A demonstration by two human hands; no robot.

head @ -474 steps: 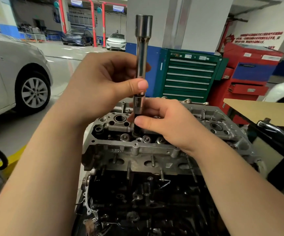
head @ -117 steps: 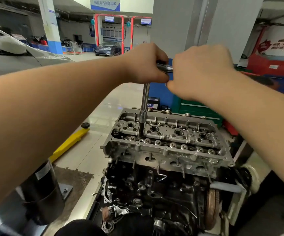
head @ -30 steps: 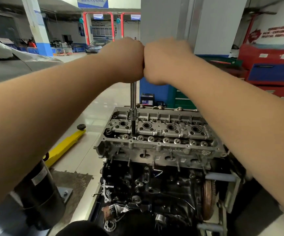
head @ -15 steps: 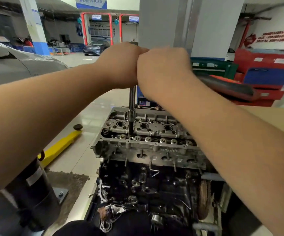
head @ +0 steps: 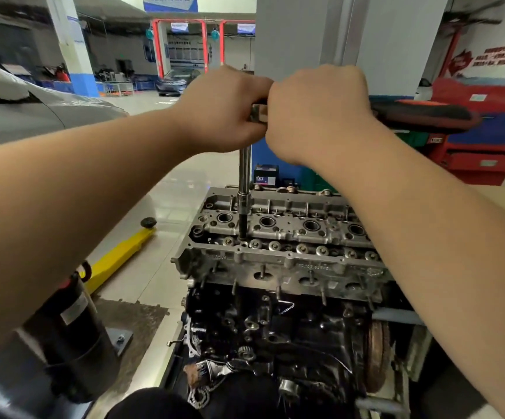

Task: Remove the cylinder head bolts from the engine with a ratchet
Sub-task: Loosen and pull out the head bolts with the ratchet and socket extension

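**Both hands on ratchet, extension seated at left end of cylinder head**

The left hand (head: 224, 110) is wrapped over the ratchet (head: 258, 112) head, directly above the long extension (head: 244, 176). In my judgement this placement steadies the drive and keeps the bar upright, so the socket does not cam off the bolt under load. The right hand (head: 317, 113) is clamped around the shaft just beside it, at 3 o'clock from the left; the black and red handle (head: 423, 116) runs on past the wrist toward 3 o'clock.

The extension drops straight down into a recess in the cylinder head (head: 281, 237), near its 9 o'clock end. The bolt itself is hidden in the bore; its state of removal cannot be told.

The head sits atop the dark engine block (head: 275, 322), at centre frame. A yellow lift arm (head: 118, 258) lies on the floor at 9 o'clock, well apart. A red tool cabinet (head: 484, 146) stands at 2 o'clock.
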